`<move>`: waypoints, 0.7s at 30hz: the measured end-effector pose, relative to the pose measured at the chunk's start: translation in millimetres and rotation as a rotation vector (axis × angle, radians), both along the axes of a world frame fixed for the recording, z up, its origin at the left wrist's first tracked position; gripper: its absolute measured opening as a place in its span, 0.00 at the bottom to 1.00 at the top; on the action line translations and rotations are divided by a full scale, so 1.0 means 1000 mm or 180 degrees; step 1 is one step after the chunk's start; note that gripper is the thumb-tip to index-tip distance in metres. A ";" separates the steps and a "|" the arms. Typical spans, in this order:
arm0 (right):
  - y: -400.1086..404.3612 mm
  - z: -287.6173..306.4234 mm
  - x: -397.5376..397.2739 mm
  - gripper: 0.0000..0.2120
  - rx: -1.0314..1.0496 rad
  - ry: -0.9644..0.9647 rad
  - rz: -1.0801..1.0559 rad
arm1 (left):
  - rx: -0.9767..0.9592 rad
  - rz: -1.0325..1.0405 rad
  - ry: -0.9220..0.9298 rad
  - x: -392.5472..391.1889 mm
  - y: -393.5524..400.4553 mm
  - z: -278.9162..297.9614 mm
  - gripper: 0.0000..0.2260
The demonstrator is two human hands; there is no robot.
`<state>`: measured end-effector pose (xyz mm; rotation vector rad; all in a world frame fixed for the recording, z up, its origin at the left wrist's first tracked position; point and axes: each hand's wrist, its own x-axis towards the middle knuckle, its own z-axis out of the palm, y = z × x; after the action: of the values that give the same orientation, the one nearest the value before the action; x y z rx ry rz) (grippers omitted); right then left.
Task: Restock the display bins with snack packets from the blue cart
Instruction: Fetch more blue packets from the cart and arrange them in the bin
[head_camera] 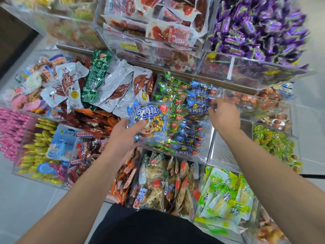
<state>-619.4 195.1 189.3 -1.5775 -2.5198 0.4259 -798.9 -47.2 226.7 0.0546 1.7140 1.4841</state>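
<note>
Two hands work: left hand [123,132] grasps a blue beef-cube snack packet [149,123]; right hand [224,114] pinches another blue packet [198,110] in the clear acrylic bin [202,159].

Your view shows two bare forearms entering from the lower corners of the frame. No sleeves, cuffs, gloves, watches, bands or rings are visible on either arm. Your left hand [123,136] and right hand [224,114] are uncovered; fingernails appear short and unpainted where they can be seen. At the bottom centre, a plain black garment [149,226] covers your torso. It carries no visible print, seam, pocket or logo.
</note>
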 end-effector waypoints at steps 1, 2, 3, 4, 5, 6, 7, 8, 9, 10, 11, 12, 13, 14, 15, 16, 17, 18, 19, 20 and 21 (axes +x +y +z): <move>0.000 0.000 0.001 0.10 0.0028 -0.0067 -0.0043 | -0.0037 -0.0004 0.0010 0.001 0.000 0.001 0.36; 0.000 0.000 0.002 0.09 0.0038 -0.0114 -0.0082 | -0.0054 -0.0023 -0.0028 0.001 -0.001 0.001 0.35; 0.000 0.000 0.001 0.09 0.0019 -0.0138 -0.0096 | -0.0043 -0.0032 -0.0045 0.001 -0.001 0.002 0.32; 0.001 0.000 0.001 0.08 -0.0047 -0.0143 -0.0070 | -0.0020 -0.0061 -0.0060 0.000 -0.002 0.002 0.28; 0.003 0.001 0.001 0.08 -0.0149 -0.0141 -0.0015 | -0.0020 -0.0078 -0.0036 0.001 -0.001 0.003 0.27; 0.006 0.002 0.000 0.07 -0.0260 -0.0141 0.0051 | -0.0025 -0.0074 -0.0015 0.002 -0.001 0.004 0.30; 0.010 0.003 0.000 0.07 -0.0351 -0.0140 0.0106 | -0.0058 -0.0045 -0.0002 0.002 -0.001 0.004 0.34; 0.014 0.003 0.000 0.07 -0.0404 -0.0142 0.0143 | -0.0087 -0.0036 0.0003 0.001 -0.001 0.002 0.36; 0.016 0.003 0.000 0.07 -0.0402 -0.0164 0.0167 | -0.0106 -0.0024 0.0027 0.001 -0.001 0.001 0.37; 0.018 0.003 0.000 0.08 -0.0340 -0.0228 0.0181 | -0.0116 -0.0013 0.0037 0.001 -0.001 0.001 0.37; 0.018 0.003 -0.001 0.08 -0.0224 -0.0345 0.0185 | -0.0130 0.0002 0.0041 0.001 0.000 0.001 0.38; 0.017 0.002 -0.003 0.09 -0.0037 -0.0504 0.0195 | -0.0144 0.0006 0.0028 0.001 0.000 0.000 0.38; 0.017 0.001 -0.005 0.10 0.0201 -0.0664 0.0224 | -0.0166 0.0008 0.0041 0.001 0.001 0.000 0.38; 0.016 -0.001 -0.007 0.10 0.0420 -0.0789 0.0260 | -0.0172 0.0025 0.0043 0.000 0.001 0.001 0.38; 0.016 -0.003 -0.009 0.11 0.0579 -0.0880 0.0275 | -0.0185 0.0039 0.0066 0.000 0.002 0.002 0.38; 0.017 -0.005 -0.011 0.12 0.0655 -0.0943 0.0262 | -0.0184 0.0045 0.0078 -0.001 0.002 0.002 0.38; 0.017 -0.005 -0.013 0.12 0.0662 -0.0970 0.0237 | -0.0192 0.0040 0.0099 -0.001 0.002 0.002 0.37; 0.018 -0.006 -0.014 0.12 0.0642 -0.0957 0.0215 | -0.0181 0.0038 0.0088 -0.001 0.003 0.001 0.37; 0.019 -0.007 -0.013 0.12 0.0611 -0.0900 0.0210 | -0.0177 0.0032 0.0069 -0.001 0.003 0.001 0.36; 0.020 -0.007 -0.012 0.10 0.0563 -0.0781 0.0225 | -0.0159 0.0021 0.0045 0.000 0.004 0.002 0.35; 0.020 -0.008 -0.009 0.09 0.0480 -0.0603 0.0259 | -0.0170 0.0008 0.0052 0.000 0.005 0.003 0.34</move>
<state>-628.2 215.5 181.7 -1.5294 -2.6893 0.0953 -798.5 -42.6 229.5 0.0361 1.7665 1.4426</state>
